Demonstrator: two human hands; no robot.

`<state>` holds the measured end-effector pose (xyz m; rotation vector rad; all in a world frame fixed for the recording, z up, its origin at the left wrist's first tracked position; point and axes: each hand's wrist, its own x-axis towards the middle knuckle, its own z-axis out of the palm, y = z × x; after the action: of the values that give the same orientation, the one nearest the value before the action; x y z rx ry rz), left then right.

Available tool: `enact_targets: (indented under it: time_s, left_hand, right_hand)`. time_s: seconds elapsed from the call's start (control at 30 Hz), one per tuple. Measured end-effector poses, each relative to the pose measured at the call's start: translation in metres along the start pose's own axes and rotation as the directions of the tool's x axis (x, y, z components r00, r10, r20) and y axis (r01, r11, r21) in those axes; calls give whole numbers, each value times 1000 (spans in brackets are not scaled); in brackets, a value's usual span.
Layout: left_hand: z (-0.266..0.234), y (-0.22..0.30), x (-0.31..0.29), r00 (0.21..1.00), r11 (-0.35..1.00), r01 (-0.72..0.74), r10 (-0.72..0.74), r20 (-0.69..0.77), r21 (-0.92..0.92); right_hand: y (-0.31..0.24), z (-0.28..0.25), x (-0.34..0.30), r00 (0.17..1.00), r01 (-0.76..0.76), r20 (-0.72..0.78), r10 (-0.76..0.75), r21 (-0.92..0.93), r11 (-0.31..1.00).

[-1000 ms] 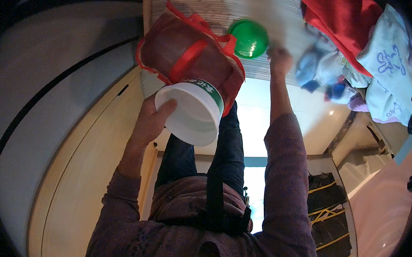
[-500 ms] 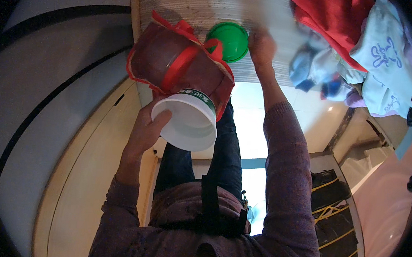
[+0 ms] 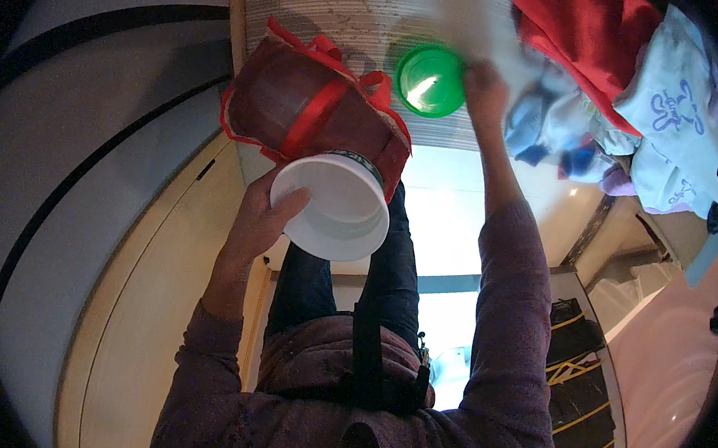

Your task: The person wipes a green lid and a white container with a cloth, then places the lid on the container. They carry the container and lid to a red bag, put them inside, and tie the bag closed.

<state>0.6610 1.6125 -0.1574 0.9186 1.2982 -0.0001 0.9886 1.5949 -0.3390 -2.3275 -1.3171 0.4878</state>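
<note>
My left hand (image 3: 261, 217) holds a big container (image 3: 337, 206) by its round white end, which faces me. Its brownish body is wrapped in a red bag with red straps (image 3: 312, 117) and tilts up toward a ribbed wooden surface (image 3: 341, 6). My right hand (image 3: 485, 87) reaches up to the right of it and grips the right edge of a round green lid (image 3: 430, 81) that rests against the ribbed surface. The fingers are blurred. Both forearms wear purple sleeves.
A heap of clothes, red (image 3: 584, 36), white (image 3: 675, 105) and blue (image 3: 541, 124), lies at the upper right beside my right hand. A pale curved panel with a dark stripe (image 3: 90, 147) fills the left. My dark trousers (image 3: 397, 268) show below the container.
My right hand and the green lid drifted left, then back right. The container in my left hand stays about where it was, tipped slightly lower.
</note>
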Motion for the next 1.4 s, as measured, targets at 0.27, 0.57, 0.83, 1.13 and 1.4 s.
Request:
enact_targets:
  time_s: [0.27,0.57,0.83,1.13,1.4]
  left_hand:
    - [2,8,6,1000,998,-22,23,21,-65]
    - [11,28,10,993,970,106,-114,-19,-221]
    - [18,17,14,990,962,84,-111,-88,-259]
    - [17,-13,25,999,945,29,-42,-32,-326]
    - [15,-24,25,989,857,135,-148,15,-497]
  right_hand:
    - [-34,-112,-24,917,-178,-66,393,815,551]
    - [-174,-172,-78,877,449,-44,-479,435,781]
    - [-186,-134,-115,596,715,147,-789,351,605]
    - [-182,-114,-132,565,727,172,-807,360,585]
    - [-181,-108,-133,563,703,196,-803,398,590]
